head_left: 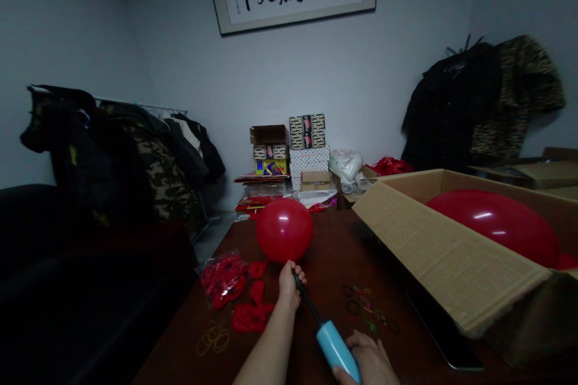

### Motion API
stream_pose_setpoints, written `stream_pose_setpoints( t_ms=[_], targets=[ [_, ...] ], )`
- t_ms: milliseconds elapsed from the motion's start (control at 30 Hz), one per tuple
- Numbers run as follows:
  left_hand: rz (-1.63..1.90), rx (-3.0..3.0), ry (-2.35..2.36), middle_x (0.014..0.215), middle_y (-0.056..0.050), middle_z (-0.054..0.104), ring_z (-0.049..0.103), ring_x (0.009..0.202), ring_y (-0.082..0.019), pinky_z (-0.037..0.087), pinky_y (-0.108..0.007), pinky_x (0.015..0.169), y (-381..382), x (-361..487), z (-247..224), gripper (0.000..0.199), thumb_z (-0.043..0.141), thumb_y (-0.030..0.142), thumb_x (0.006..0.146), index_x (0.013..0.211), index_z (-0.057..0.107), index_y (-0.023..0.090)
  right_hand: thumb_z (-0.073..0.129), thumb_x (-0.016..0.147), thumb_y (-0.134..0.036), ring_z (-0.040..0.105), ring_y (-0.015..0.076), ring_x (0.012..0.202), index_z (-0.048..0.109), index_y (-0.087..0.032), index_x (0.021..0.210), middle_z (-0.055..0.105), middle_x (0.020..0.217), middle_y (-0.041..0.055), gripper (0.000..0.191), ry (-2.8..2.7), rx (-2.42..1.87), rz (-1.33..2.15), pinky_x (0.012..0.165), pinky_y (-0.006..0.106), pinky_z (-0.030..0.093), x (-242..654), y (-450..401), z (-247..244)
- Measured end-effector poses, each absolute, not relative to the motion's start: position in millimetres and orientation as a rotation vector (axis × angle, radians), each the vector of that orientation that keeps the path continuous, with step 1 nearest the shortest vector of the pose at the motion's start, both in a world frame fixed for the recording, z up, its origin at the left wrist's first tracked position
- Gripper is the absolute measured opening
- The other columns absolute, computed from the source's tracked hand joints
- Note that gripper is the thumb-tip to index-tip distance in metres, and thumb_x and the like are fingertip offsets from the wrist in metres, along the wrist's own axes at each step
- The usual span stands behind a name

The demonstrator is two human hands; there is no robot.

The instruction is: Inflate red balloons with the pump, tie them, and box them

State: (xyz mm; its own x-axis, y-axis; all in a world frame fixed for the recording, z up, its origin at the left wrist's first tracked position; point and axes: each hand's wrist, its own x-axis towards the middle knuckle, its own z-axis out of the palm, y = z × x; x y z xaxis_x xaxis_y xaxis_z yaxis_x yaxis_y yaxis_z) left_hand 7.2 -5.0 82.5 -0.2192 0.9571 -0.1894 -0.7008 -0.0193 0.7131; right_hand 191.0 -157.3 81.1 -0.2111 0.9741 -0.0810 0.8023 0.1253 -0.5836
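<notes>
A round, inflated red balloon (284, 230) stands above the table at the end of a hand pump (335, 346) with a light blue barrel and a black stem. My left hand (291, 283) is closed around the balloon's neck where it meets the tip of the black stem. The neck itself is hidden by my fingers. On the blue barrel, my right hand (368, 358) is wrapped with thumb and fingers on either side, partly cut off by the lower edge. Left of my left hand lie flat red balloons (253, 313) and a clear bag of red balloons (223, 277).
Yellowish rubber bands (213, 340) lie at the table's (329, 234) left, and coloured bands (368, 307) at the right. A cardboard box (451, 252) holding a large red balloon (497, 222) stands right, beside a dark phone-like slab (445, 334). Stacked boxes (309, 159) are behind.
</notes>
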Motion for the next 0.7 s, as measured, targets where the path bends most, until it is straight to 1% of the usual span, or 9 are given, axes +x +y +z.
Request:
stream_pose_setpoints(
  t_ms=[133,200,300,367,433,533,600,700],
  targets=[
    [1.599,0.4,0.806,0.05,0.008,0.038,0.035,0.038,-0.005,0.025,-0.018,0.039,-13,13,82,0.028,0.061,0.037,0.071,0.068,0.038,0.021,0.042,0.076,-0.051,0.048,0.0306,0.116,0.06,-0.016,0.103,0.058,0.117,0.0132,0.047,-2.112,-1.7,0.77,0.107,0.052,0.02,187,-153,95],
    [1.595,0.383,0.803,0.05,0.008,0.039,0.036,0.038,-0.006,0.027,-0.019,0.039,-17,16,80,0.03,0.062,0.038,0.07,0.068,0.038,0.021,0.042,0.076,-0.051,0.049,0.0299,0.115,0.059,-0.015,0.104,0.058,0.116,0.0131,0.048,-2.111,-1.702,0.778,0.106,0.05,0.021,184,-149,102],
    [1.59,0.367,0.797,0.05,0.008,0.04,0.037,0.039,-0.007,0.03,-0.021,0.041,-22,21,76,0.031,0.064,0.04,0.069,0.068,0.039,0.021,0.042,0.076,-0.05,0.048,0.0309,0.115,0.059,-0.013,0.105,0.058,0.115,0.0142,0.05,-2.09,-1.719,0.753,0.106,0.051,0.021,178,-143,108],
    [1.578,0.367,0.793,0.05,0.007,0.041,0.039,0.039,-0.007,0.033,-0.022,0.042,-24,23,74,0.032,0.064,0.041,0.069,0.068,0.04,0.021,0.043,0.076,-0.048,0.049,0.0303,0.113,0.06,-0.013,0.102,0.06,0.111,0.0134,0.047,-2.05,-1.71,0.721,0.105,0.052,0.022,173,-138,108],
    [1.565,0.356,0.794,0.051,0.007,0.042,0.041,0.04,-0.008,0.037,-0.023,0.045,-26,23,71,0.031,0.063,0.042,0.071,0.069,0.04,0.021,0.045,0.075,-0.047,0.051,0.0293,0.11,0.061,-0.015,0.099,0.062,0.106,0.012,0.043,-2.01,-1.701,0.682,0.105,0.052,0.023,168,-132,106],
    [1.564,0.341,0.808,0.051,0.008,0.042,0.041,0.039,-0.008,0.043,-0.026,0.05,-26,20,70,0.029,0.061,0.042,0.073,0.07,0.04,0.021,0.045,0.075,-0.047,0.052,0.0293,0.109,0.061,-0.014,0.1,0.063,0.106,0.0122,0.045,-1.994,-1.713,0.651,0.105,0.053,0.022,160,-127,103],
    [1.563,0.359,0.835,0.05,0.008,0.043,0.04,0.038,-0.007,0.044,-0.027,0.051,-25,17,70,0.028,0.059,0.041,0.074,0.069,0.039,0.021,0.043,0.077,-0.048,0.053,0.0293,0.109,0.061,-0.013,0.1,0.063,0.105,0.0126,0.046,-2.014,-1.721,0.656,0.105,0.053,0.023,155,-128,100],
    [1.554,0.412,0.884,0.047,0.008,0.042,0.037,0.035,-0.008,0.042,-0.027,0.047,-22,16,65,0.028,0.057,0.042,0.075,0.068,0.039,0.021,0.037,0.08,-0.05,0.053,0.0299,0.11,0.062,-0.014,0.1,0.063,0.106,0.0148,0.048,-2.077,-1.787,0.622,0.105,0.053,0.024,153,-134,93]
  ],
)
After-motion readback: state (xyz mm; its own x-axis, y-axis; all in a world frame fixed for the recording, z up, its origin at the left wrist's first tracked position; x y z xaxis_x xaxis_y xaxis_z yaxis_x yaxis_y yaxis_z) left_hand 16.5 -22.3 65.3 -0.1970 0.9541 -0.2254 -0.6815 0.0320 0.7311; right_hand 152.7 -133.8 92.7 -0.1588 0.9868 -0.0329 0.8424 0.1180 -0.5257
